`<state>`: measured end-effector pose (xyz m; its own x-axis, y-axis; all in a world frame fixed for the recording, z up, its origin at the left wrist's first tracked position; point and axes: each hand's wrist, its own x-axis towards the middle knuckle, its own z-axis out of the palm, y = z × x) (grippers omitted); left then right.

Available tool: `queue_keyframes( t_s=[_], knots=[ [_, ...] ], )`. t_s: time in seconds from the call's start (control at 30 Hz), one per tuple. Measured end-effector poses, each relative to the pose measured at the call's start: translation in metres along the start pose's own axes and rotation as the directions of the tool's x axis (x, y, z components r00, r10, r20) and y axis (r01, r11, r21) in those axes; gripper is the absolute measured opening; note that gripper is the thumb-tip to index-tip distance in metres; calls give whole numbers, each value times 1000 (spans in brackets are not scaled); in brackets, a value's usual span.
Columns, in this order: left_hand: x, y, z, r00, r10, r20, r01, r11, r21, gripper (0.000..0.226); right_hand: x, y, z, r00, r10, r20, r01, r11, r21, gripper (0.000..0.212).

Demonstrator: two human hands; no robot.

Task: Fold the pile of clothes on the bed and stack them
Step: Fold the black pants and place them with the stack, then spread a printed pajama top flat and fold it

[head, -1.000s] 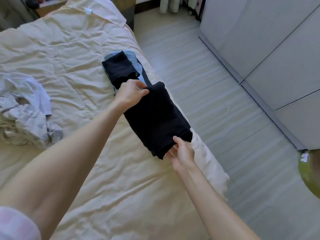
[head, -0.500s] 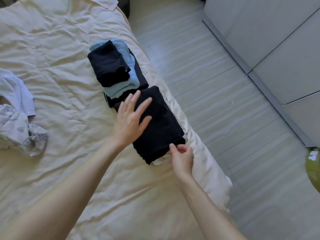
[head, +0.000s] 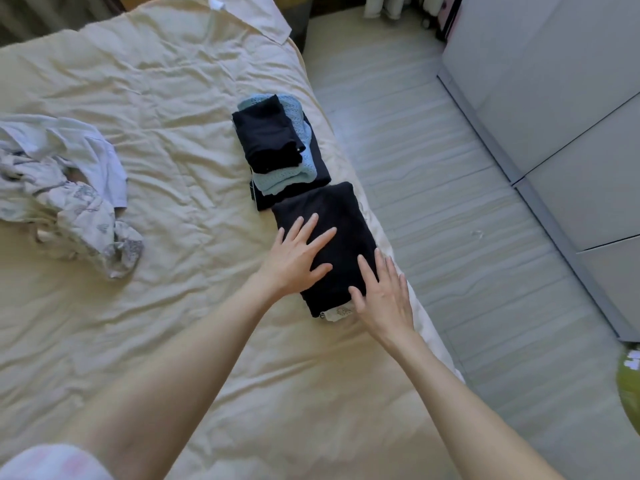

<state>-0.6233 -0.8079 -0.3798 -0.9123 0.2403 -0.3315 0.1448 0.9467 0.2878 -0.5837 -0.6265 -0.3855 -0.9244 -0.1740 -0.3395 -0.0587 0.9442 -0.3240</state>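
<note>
The left hand [head: 294,252] and right hand [head: 382,292] are laid flat, fingers spread, on the folded black garment [head: 332,233] near the bed [head: 173,168] edge, just beyond which a stack of folded clothes [head: 277,150] is seen, with the unfolded pile [head: 65,192] well apart from it.

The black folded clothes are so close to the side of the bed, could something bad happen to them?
Maybe. The folded black garment under the left hand and right hand lies right along the edge of the cream bed sheet, so a push might slide it onto the floor. The stack of black and light blue folded clothes beside it looks uneven and could tip. A pale patterned cloth peeks out underneath and might pull loose.
</note>
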Motion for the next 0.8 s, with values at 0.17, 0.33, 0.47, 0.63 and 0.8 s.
queue_keyframes(
  t_s=[0.17, 0.33, 0.47, 0.63, 0.8],
  knots=[
    [-113, -2, 10, 976, -212, -53, 199, 962, -186, 63, -40, -40, -15, 989, -145, 2, 145, 989, -10, 61],
    [-223, -22, 12, 886, -454, -97, 402, 854, -330, 62, -80, -107, -7, 931, -359, 60, 361, 932, -27, 61],
    [-294, -58, -2, 796, -585, -154, 507, 784, -358, 62, -107, -172, 2, 846, -518, 126, 527, 849, -42, 61],
    [-381, -104, 2, 703, -677, -217, 562, 716, -415, 59, -143, -250, 31, 784, -591, 192, 608, 793, -39, 61],
    [-446, -154, 38, 706, -706, -50, 620, 651, -439, 61, -172, -306, 82, 777, -573, 261, 606, 792, -67, 61]
  ],
)
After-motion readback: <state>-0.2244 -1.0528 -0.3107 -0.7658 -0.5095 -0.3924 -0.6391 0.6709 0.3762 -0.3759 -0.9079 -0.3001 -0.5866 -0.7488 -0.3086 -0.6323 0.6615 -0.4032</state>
